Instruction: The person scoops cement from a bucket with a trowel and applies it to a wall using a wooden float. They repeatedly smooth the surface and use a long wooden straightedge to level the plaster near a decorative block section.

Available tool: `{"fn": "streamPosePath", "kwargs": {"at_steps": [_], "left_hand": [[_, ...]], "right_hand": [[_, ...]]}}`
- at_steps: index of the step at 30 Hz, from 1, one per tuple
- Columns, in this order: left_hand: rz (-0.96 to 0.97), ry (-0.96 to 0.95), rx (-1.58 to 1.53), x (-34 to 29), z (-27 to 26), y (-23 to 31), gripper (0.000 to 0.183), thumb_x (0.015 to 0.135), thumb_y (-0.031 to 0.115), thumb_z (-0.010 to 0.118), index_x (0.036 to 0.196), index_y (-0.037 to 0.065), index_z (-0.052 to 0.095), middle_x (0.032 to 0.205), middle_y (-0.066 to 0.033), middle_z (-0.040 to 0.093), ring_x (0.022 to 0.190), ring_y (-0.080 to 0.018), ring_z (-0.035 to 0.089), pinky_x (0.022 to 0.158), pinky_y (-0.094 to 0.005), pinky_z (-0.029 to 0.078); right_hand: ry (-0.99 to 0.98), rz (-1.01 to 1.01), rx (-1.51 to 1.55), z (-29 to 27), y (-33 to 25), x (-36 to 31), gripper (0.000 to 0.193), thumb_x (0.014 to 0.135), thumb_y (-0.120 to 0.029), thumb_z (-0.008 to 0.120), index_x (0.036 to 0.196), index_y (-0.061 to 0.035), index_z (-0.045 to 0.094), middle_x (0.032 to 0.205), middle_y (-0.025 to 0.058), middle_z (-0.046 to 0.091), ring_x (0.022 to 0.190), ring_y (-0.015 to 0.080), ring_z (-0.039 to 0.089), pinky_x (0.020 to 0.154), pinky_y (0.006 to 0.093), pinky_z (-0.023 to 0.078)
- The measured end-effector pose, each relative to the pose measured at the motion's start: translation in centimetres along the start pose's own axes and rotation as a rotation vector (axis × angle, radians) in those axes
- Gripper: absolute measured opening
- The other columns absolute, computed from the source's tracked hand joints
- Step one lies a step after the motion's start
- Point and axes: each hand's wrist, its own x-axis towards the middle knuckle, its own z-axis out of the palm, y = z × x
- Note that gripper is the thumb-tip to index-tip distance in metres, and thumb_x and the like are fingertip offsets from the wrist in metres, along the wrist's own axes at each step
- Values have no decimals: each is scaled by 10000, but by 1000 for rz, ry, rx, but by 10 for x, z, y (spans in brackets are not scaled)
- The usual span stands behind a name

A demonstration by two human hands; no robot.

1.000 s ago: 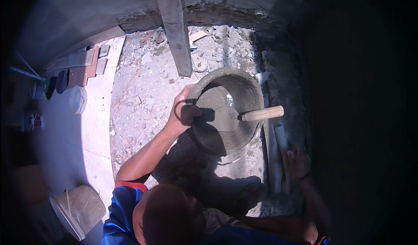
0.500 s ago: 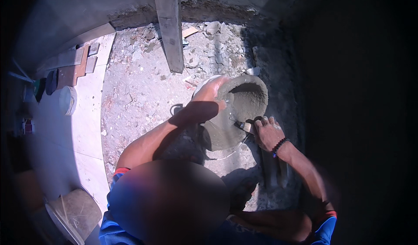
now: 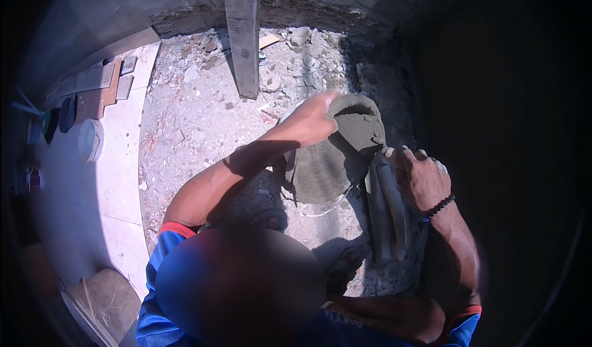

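My left hand (image 3: 319,118) grips the rim of a mortar-coated bucket (image 3: 377,113), which is tipped with its mouth toward me. Wet grey mortar (image 3: 320,174) lies below the mouth; whether it sits in a second container is hard to tell. In my right hand (image 3: 427,179), fingers closed, is a trowel whose pale handle end (image 3: 388,152) shows at the bucket's right edge. Its blade is at the bucket's mouth, hard to tell from the mortar. A dark beaded bracelet circles my right wrist.
A wooden post (image 3: 242,45) stands ahead on rubble-strewn ground (image 3: 179,125). Long pale pieces (image 3: 385,214) lie right of the mortar. On the left, a light slab (image 3: 120,193) bears a white bucket (image 3: 90,140) and boards (image 3: 110,88). A wall (image 3: 345,5) runs across the back.
My right hand has moved right with the trowel, away from the lower mortar to the bucket's right edge. My left hand has shifted right along with the bucket's rim.
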Motion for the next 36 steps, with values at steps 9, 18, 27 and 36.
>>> {"fn": "streamPosePath", "kwargs": {"at_steps": [9,18,27,36], "left_hand": [[35,-149,79,16,20,12,584,719,-34,513,1300,-54,455,1207,-288,558,1183,-363,529,1022,-376,387],[1,-165,110,16,17,13,612,711,-38,508,1318,-57,441,1259,-292,527,1221,-369,499,1045,-373,374],[-44,-147,-17,18,-4,14,581,729,-28,535,1303,-59,451,1177,-241,579,1132,-288,560,987,-348,409],[48,-50,-160,23,-5,-6,556,670,-53,515,1225,-66,500,1087,-175,606,1045,-238,571,935,-311,421]], "right_hand": [[7,-160,-118,36,-20,41,163,798,-89,582,923,-52,680,830,189,658,792,338,663,685,421,547],[-161,-212,542,125,27,39,303,728,-171,677,1010,-77,619,811,171,654,750,344,639,703,406,525],[-21,-69,843,163,53,-26,309,834,-241,691,1036,-50,556,829,186,635,754,306,648,652,380,480],[-16,-27,727,85,65,-36,430,832,-338,711,1142,-74,573,860,143,660,719,267,651,666,367,501]]}}
